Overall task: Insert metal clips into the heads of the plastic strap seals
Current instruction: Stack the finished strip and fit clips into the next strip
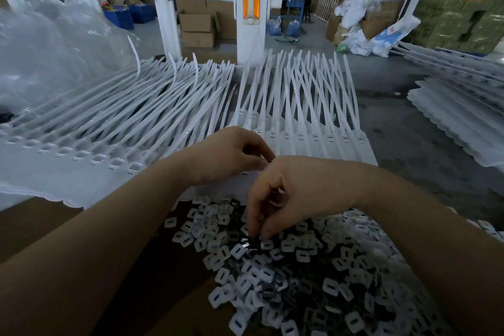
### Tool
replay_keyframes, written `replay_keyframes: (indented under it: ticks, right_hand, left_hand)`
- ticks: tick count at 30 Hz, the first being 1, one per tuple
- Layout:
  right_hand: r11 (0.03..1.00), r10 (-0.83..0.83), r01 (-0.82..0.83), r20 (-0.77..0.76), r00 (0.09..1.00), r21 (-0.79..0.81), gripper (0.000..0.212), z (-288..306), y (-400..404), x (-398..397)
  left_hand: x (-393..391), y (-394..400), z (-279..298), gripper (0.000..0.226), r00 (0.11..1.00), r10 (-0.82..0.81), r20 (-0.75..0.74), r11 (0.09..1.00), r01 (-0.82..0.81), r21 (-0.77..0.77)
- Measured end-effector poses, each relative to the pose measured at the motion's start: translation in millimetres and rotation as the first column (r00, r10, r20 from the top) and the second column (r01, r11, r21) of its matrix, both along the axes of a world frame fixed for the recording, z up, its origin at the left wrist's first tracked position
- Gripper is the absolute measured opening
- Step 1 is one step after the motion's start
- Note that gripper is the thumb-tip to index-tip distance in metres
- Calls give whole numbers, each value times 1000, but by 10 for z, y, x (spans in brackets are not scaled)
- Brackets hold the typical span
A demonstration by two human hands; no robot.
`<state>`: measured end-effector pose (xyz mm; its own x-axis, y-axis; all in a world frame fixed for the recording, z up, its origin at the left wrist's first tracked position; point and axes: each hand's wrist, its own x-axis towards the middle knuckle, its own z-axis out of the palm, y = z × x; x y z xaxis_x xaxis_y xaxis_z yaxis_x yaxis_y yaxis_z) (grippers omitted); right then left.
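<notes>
- Right hand point(289, 194) dips fingertips into the clips point(300, 267) heap, pinching one.
- Left hand point(231, 153), fingers curled, rests on seals point(313, 139) heads; grip unclear.
- Bare cardboard point(54, 226) lies left of both hands.

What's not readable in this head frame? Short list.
- Left hand fingertips, head view: hidden behind the right hand; what they hold is unclear.
- Clip at right fingertips: too small and dark against the clip pile.
- Nearest strap seal heads: covered by both hands.
- Pile's extent: cut off by the bottom edge.

Dim foreground, window glare, warped edges
</notes>
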<state>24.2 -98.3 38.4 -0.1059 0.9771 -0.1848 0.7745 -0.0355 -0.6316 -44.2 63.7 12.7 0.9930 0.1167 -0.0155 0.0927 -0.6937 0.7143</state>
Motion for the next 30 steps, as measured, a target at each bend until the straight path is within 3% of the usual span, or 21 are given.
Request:
replay_keyframes:
  ticks: [4, 12, 23, 27, 30]
  right_hand:
    - [1000, -3, 5, 59, 998, -22, 20, -39, 20, -24]
    - [996, -27, 37, 122, 992, -79, 9, -77, 17, -26]
    - [996, -79, 83, 97, 992, -37, 5, -41, -9, 42]
    - [994, -106, 106, 8, 994, 9, 10, -5, -28, 60]
    - [952, -268, 280, -97, 958, 128, 14, 7, -55, 175]
  left_hand:
    - [5, -1, -9, 12, 1000, -7, 1, 1000, 7, 28]
    - [21, 12, -39, 13, 1000, 12, 12, 1000, -12, -3]
    - [29, -7, -27, 12, 1000, 9, 10, 1000, -9, -21]
    - [22, -7, -29, 14, 1000, 4, 12, 999, -4, -38]
    - [28, -6, -27, 14, 1000, 8, 25, 999, -7, -50]
